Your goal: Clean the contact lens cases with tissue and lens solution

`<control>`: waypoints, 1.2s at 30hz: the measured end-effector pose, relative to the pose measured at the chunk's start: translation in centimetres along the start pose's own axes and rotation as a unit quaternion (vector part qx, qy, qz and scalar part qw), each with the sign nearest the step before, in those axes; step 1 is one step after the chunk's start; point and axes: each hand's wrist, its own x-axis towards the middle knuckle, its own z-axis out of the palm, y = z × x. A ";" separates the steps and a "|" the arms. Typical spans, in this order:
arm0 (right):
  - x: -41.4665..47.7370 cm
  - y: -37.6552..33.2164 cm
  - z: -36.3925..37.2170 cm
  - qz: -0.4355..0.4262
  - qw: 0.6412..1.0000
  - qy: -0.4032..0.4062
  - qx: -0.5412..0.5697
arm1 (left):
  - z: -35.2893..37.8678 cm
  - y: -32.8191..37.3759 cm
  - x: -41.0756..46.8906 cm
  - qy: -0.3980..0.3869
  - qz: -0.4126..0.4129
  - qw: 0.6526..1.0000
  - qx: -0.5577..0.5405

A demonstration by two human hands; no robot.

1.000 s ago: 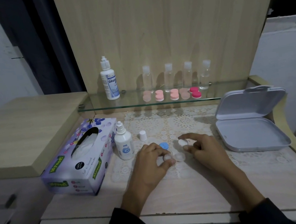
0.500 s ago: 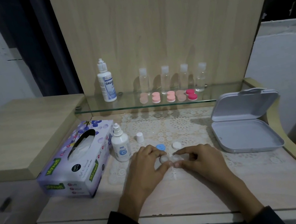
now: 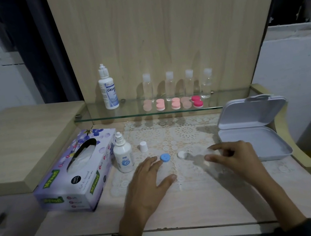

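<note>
My right hand (image 3: 234, 156) pinches a small clear lens case (image 3: 210, 152) between thumb and fingers; the case is blurred and partly hidden. Just to its left, a white cap (image 3: 181, 154) and a blue cap (image 3: 165, 157) lie on the lace mat. My left hand (image 3: 150, 182) hovers with spread fingers and holds nothing, its fingertips beside the blue cap. Left of that hand stands a small lens solution bottle (image 3: 123, 156), with its white lid (image 3: 143, 146) off on the mat. The tissue box (image 3: 77, 171) sits at the far left.
An open grey hinged box (image 3: 256, 142) lies right of my right hand. A glass shelf (image 3: 129, 114) behind carries a larger solution bottle (image 3: 107, 88), several clear bottles (image 3: 170, 86) and several pink lens cases (image 3: 175, 103). A raised wooden ledge (image 3: 11, 140) is at the left.
Both hands were together on the clear case at the mat's middle. They have parted: my right hand moved right with the case, and my left hand let go and opened.
</note>
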 end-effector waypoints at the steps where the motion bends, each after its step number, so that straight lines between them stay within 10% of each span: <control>1: 0.3 0.6 -0.9 0.006 1.000 0.022 -0.012 | 0.0 0.0 0.0 -0.002 -0.001 1.000 -0.003; 8: 2.6 5.9 -4.7 0.050 0.974 0.145 -0.166 | -0.3 0.3 -0.1 0.007 0.003 1.000 -0.015; 15: 2.2 7.2 -3.4 -0.104 0.943 0.152 -0.277 | -0.3 0.2 -0.1 0.005 0.005 1.000 -0.013; 28: 1.5 4.1 -2.8 -0.068 0.968 0.193 -0.142 | -0.1 0.0 0.0 0.013 0.010 1.000 -0.018; 36: -0.6 -1.1 2.8 -0.058 0.995 -0.087 0.000 | -0.7 0.3 0.0 0.081 0.027 0.994 -0.066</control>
